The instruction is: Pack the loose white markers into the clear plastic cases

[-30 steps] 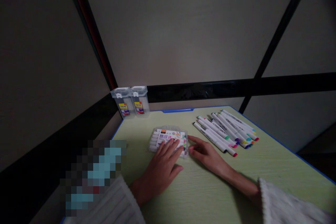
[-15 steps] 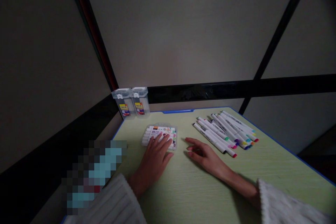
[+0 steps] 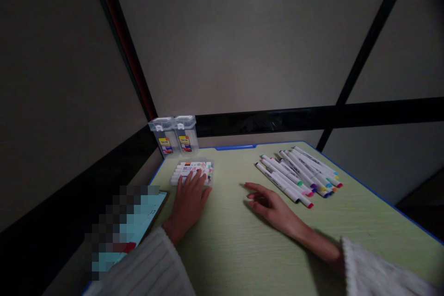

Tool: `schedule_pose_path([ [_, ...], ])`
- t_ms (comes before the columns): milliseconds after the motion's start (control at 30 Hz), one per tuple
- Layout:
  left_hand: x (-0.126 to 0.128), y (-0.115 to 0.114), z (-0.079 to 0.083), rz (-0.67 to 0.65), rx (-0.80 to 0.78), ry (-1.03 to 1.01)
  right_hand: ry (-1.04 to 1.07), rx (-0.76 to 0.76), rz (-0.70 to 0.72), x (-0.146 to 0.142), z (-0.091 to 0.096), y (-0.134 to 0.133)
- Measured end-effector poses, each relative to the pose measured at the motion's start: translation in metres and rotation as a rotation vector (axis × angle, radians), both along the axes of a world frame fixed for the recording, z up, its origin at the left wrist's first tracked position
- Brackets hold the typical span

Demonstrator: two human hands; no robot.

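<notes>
Under the fingers of my left hand [image 3: 189, 199] lies a clear plastic case of white markers [image 3: 194, 166] with a printed label. The hand rests flat on the case's near part, fingers spread, and covers some of the label. My right hand [image 3: 268, 203] lies on its side on the table, fingers loosely bent and apart, with nothing in it. Just beyond and to its right is a pile of loose white markers [image 3: 294, 173] with coloured ends, apart from the hand.
Two clear lidded plastic boxes [image 3: 166, 136] with yellow labels stand side by side at the table's far left corner. The light green table [image 3: 236, 245] has a blue edge. At the left lies a partly blurred-out light blue item [image 3: 151, 210]. A grey wall rises behind.
My left hand and the marker case have moved to the left and slightly away from me. My right hand and the loose markers have stayed in place.
</notes>
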State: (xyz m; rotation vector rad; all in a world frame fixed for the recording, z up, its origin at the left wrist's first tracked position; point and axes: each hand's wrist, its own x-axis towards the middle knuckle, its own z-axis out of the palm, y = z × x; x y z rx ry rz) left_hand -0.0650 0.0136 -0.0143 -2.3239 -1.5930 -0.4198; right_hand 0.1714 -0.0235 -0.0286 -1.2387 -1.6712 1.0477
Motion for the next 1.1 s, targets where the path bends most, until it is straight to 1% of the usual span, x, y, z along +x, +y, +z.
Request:
schedule_pose_path([
  [233,-0.004,0.001,0.004,0.092,-0.028,0.04,-0.01,0.005,-0.005,-0.001,0.003,-0.001],
  [433,-0.006,0.003,0.007,0.144,-0.037,0.055,-0.031,-0.007,0.007,-0.001,0.004,-0.002],
  [567,-0.008,0.005,0.008,0.163,-0.032,0.056,-0.025,-0.001,0.011,0.0,0.005,-0.003],
  [733,-0.015,0.011,0.005,0.182,-0.004,0.061,-0.028,0.015,0.008,-0.001,0.004,-0.003],
  [900,-0.019,0.016,0.005,0.227,-0.022,0.068,-0.045,0.019,0.001,-0.002,0.004,-0.004],
  [1100,-0.02,0.016,0.008,0.241,-0.035,0.062,-0.057,0.037,0.006,-0.003,0.007,-0.005],
])
